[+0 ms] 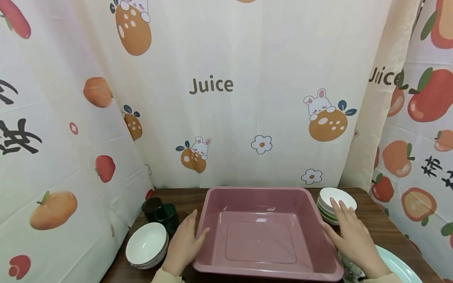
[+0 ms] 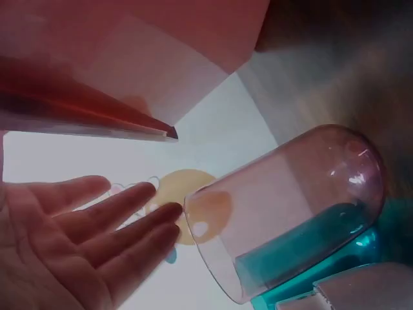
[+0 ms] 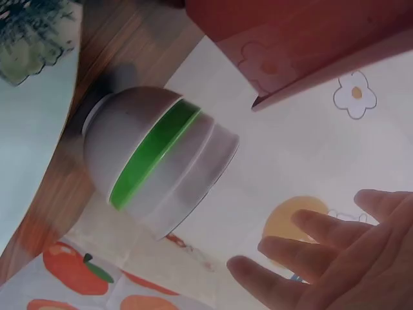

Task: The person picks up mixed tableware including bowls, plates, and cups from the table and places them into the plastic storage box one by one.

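Note:
A pink plastic basin stands on the dark wooden table, with nothing in it. My left hand is at its left side, fingers straight and thumb at the rim. At the right side is my right hand, fingers spread, thumb by the rim. In the left wrist view, a clear pinkish cup stands beyond the straight left fingertips. A stack of bowls with a green band appears in the right wrist view, near the extended right fingers. Neither hand holds anything.
White bowls are stacked at the front left, with dark green cups behind them. At the right front lies a pale blue plate beside a patterned dish. Printed curtains enclose the table.

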The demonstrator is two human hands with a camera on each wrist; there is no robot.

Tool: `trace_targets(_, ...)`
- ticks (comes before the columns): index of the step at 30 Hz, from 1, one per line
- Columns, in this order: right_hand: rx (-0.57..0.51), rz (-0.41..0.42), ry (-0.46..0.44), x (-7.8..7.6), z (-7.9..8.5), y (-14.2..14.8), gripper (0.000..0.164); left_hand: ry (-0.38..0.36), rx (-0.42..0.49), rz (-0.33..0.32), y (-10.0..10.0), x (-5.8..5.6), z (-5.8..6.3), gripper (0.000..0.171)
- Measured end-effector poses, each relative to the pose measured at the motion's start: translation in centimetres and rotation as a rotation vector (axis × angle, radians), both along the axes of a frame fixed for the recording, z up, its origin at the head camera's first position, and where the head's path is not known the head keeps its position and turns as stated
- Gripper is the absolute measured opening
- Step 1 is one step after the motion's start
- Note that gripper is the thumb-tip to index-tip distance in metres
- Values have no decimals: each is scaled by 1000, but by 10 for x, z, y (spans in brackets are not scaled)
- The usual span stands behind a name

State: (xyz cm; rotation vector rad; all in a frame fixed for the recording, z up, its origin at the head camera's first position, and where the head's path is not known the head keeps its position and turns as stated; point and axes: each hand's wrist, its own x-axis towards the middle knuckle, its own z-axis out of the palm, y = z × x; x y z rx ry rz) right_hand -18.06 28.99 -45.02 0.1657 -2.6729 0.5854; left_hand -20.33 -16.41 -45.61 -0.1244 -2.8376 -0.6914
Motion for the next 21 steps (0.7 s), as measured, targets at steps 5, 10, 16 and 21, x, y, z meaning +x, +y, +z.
trace_targets(5, -26, -17, -42, 5, 2, 12, 81, 47, 23, 31, 0, 0, 1, 61)
trace_targets(10, -38, -34, -96, 7, 1, 30, 82, 28, 53, 46, 0, 2, -1, 48)
trace_targets(16, -46, -67, -173, 10, 0, 54, 84, -15, 97, 31, -1, 3, -6, 39)
trace_targets(21, -59, -102, -282, 12, -2, 75, 88, -58, 161, 0, -4, 1, -8, 37)
